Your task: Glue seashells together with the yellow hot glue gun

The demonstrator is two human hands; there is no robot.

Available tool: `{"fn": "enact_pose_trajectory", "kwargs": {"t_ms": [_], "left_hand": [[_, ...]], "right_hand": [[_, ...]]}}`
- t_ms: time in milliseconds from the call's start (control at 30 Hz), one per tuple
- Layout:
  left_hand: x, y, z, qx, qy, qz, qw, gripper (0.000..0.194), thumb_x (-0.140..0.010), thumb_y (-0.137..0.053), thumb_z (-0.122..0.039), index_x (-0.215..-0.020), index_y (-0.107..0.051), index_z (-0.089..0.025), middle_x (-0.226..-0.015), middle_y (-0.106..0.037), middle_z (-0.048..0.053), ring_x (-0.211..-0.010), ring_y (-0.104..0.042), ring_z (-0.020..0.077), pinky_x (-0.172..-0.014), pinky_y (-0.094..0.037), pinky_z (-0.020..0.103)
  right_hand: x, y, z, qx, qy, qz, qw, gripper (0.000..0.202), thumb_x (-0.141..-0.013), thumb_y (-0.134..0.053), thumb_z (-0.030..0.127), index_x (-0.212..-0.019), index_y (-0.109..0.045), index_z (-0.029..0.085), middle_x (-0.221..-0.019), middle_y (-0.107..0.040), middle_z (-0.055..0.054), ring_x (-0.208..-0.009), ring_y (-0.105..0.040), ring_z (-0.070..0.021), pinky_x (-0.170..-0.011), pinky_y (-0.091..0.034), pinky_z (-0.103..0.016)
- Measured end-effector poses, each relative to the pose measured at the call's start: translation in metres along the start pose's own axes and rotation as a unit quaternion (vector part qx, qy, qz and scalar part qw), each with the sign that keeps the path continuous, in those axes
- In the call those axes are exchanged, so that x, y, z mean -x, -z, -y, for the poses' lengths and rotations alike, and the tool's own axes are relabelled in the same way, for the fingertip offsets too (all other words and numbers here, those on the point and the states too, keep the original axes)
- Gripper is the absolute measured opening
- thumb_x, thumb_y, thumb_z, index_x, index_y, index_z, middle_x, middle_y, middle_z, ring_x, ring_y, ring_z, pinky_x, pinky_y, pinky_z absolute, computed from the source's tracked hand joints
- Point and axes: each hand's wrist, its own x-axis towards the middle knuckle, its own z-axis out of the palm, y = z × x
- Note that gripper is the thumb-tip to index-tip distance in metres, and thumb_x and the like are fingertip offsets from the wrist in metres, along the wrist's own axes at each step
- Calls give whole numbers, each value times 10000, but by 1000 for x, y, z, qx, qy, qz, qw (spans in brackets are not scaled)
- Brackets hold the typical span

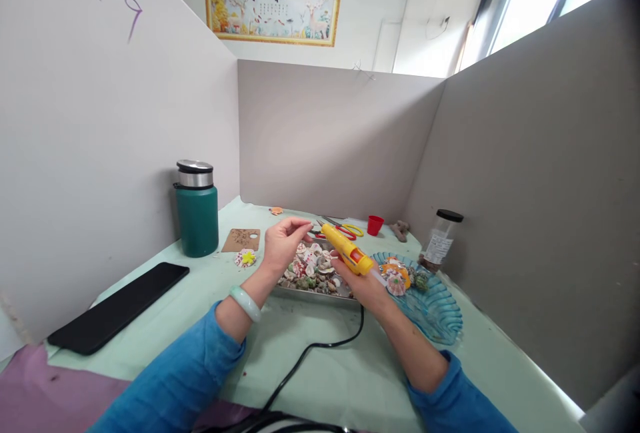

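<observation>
**Shell decoration partly assembled, gluing in hand**

The right hand (363, 281) is closed around a yellow hot glue gun (345, 248), its fingers wrapped on the grip, the nozzle pointing toward 10 o'clock. Its black cord (310, 353) runs back across the counter (320, 366) toward 6 o'clock. The left hand (284, 241) is raised just at 9 o'clock of the nozzle, with the fingers pinched narrow; it seems to hold a very small piece, but I cannot tell what it is.

Under both hands stands a metal tray (320, 292) full of mixed seashells (313, 268). At 3 o'clock of the tray lies a blue shell-shaped glass dish (440, 313), and on its near-left part some shells (397, 280) are already arranged, a scallop with orange pieces and a greenish one. A further decorated shell (245, 258) with a yellow star lies alone at 9 o'clock of the left hand, near a brown card (242, 240).

My judgement: the work is at the middle. A few shells are already placed on the dish and one small piece looks finished, but most of the dish is still bare and the tray remains full, so many pieces are left to glue.

Farther away stand a green thermos (197, 210) at 10 o'clock, a black phone (120, 306) at 8 o'clock, scissors (345, 228) and a red cup (375, 224) at 12 o'clock, and a jar (440, 240) at 2 o'clock.
</observation>
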Motion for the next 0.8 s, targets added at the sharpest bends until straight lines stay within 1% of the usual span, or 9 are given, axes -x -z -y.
{"fn": "enact_pose_trajectory", "kwargs": {"t_ms": [100,200,300,367,533,700,800], "left_hand": [[2,1,1,-30,-15,12,999,179,-720,-691,-320,-795,-675,-159,-591,-661,2,-573,-645,144,-599,-510,253],[2,2,1,-39,-28,7,999,179,-731,-682,-329,-798,-670,-163,-609,-668,6,-585,-654,152,-604,-515,259],[0,3,-2,-28,-19,-6,999,194,-719,-694,-337,-780,-654,-157,-616,-668,9,-579,-653,154,-595,-517,260],[-1,3,-4,-20,-12,-10,1000,204,-707,-707,-339,-774,-651,-154,-619,-666,10,-578,-651,151,-589,-513,256],[-1,2,-1,-12,-9,-1,1000,208,-692,-718,-340,-765,-660,-154,-579,-644,-2,-551,-628,140,-577,-499,253],[1,1,4,-30,-12,12,999,188,-716,-697,-334,-777,-670,-159,-568,-649,-2,-557,-627,139,-587,-496,251],[1,1,3,-35,-15,2,999,181,-723,-689,-329,-780,-664,-159,-569,-653,-2,-561,-635,143,-593,-503,254]], "right_hand": [[1,0,2,7,8,3,1000,314,-781,-599,454,-947,-666,196,-650,-607,-9,-575,-547,-153,-523,-437,-258],[1,0,5,7,25,10,1000,273,-786,-596,425,-925,-665,200,-694,-627,-15,-620,-563,-162,-582,-455,-271],[1,0,4,13,41,11,999,236,-796,-584,398,-898,-666,202,-761,-653,-25,-697,-589,-181,-668,-471,-295],[0,0,2,17,40,0,999,242,-799,-579,405,-897,-669,203,-802,-664,-33,-744,-602,-196,-707,-475,-310],[-1,-2,-2,5,22,-29,999,277,-808,-566,430,-934,-661,201,-791,-663,-32,-709,-601,-189,-670,-475,-301],[1,-1,2,32,51,2,998,237,-823,-561,403,-922,-648,207,-769,-646,-20,-690,-587,-182,-665,-464,-295],[1,0,3,45,63,1,997,229,-828,-549,399,-909,-648,209,-795,-655,-26,-718,-591,-193,-696,-464,-310]]}}
